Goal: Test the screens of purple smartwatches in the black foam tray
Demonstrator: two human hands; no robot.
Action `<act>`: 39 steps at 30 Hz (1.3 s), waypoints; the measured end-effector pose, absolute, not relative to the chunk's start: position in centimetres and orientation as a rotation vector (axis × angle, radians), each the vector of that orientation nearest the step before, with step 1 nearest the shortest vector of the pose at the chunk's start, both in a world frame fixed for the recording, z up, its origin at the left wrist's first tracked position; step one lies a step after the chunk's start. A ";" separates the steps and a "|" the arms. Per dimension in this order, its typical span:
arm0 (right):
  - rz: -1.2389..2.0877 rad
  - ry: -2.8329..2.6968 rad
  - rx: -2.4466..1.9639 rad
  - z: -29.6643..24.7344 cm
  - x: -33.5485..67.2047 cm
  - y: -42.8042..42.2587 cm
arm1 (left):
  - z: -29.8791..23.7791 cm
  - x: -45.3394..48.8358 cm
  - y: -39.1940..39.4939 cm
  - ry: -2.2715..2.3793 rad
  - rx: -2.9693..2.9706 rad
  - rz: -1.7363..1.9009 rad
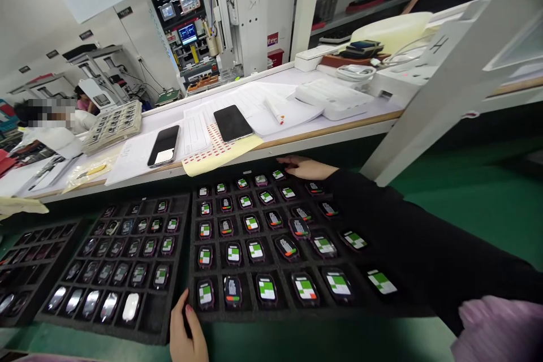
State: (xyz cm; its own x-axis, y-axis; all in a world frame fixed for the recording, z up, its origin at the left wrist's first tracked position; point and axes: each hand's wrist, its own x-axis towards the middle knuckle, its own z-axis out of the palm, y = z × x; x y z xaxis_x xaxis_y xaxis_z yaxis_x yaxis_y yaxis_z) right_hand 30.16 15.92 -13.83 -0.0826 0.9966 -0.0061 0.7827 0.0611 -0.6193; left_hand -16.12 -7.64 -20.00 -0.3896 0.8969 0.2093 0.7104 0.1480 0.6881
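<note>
A lilac cloth (pixel 498 328) is behind the right hand (pixel 310 168), fingers spread like the left hand (pixel 189 332), both seeming to steady the smartwatch tray (pixel 280 315) between them, needing even holding.

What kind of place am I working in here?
Probably an electronics factory or workshop: dark trays hold rows of watch-like devices, many with lit screens, and beyond the white-edged bench stands tall equipment with display panels.

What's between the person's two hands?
In the head view, a black foam tray of smartwatches: left hand by its near-left corner, right hand by its far edge.
</note>
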 end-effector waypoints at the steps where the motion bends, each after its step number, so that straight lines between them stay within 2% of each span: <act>1: 0.638 -1.889 -1.774 -13.6 30.2 15.3 | -20.0 -16.1 -7.6 2.180 1.561 1.065; 10: 0.646 -1.956 -1.639 -12.3 27.2 4.0 | -20.3 -16.3 -7.4 2.210 1.575 1.051; 19: 0.222 -1.998 -1.347 -14.2 24.4 -4.0 | -20.6 -16.6 -7.3 2.256 1.523 0.983; 26: 0.178 -2.121 -1.350 -14.3 23.8 -5.2 | -21.9 -18.6 -6.9 2.203 1.569 0.967; 32: 0.068 -2.010 -1.286 -14.4 23.6 -4.0 | -21.7 -18.7 -7.1 2.205 1.530 0.895; 39: 0.150 -2.127 -1.130 -13.7 21.8 -5.0 | -21.5 -18.3 -7.4 2.217 1.584 0.936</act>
State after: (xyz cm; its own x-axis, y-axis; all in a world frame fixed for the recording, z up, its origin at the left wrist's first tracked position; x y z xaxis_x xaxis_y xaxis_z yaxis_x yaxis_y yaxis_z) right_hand 21.78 -4.96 -13.71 -0.3631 0.7619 0.5363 0.6793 0.6104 -0.4074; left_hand -18.33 -7.36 -21.47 -0.3716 0.9156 0.1533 0.7482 0.1976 0.6333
